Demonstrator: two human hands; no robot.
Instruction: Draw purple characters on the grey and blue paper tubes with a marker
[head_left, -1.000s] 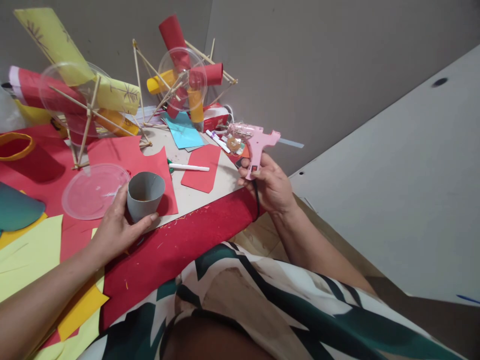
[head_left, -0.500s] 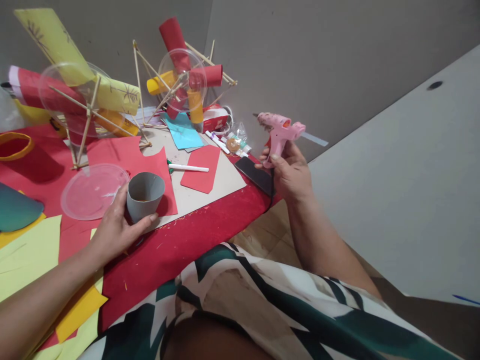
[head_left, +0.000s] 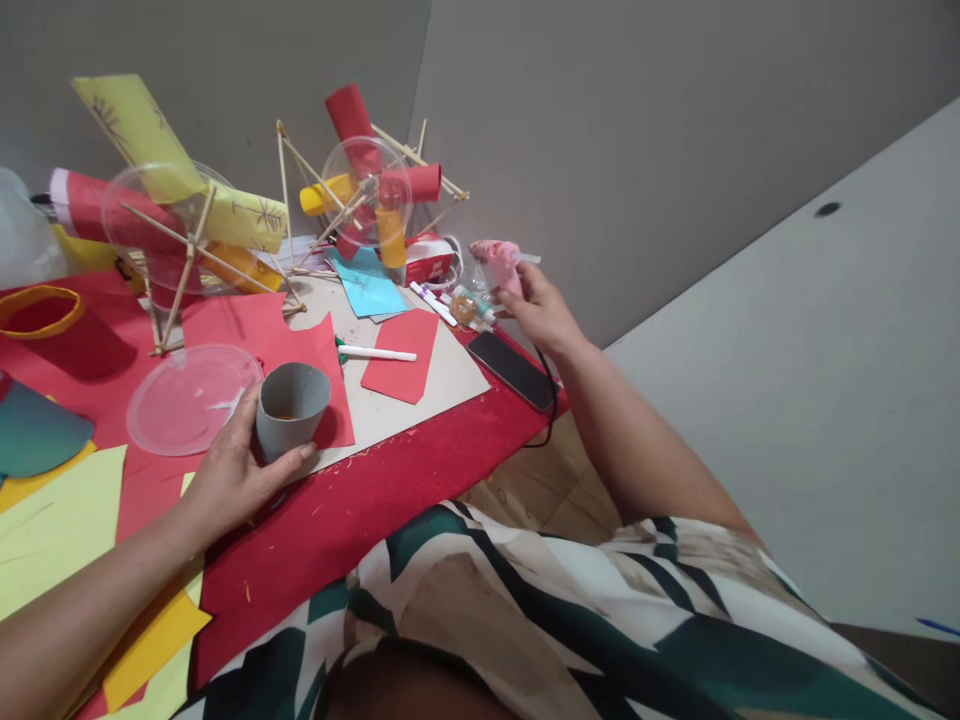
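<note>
In the head view, the hands were seen well apart: toward nine o'clock, a grey tube was clasped by the left hand; near twelve, a pink glue gun was gripped by the right hand.

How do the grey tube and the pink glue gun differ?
The grey tube is hollow and open-topped; the pink glue gun has a pale stick poking out behind. The tube is closer to us than the glue gun. The left hand holds the tube, the right hand the glue gun. Both are held single-handed.
</note>
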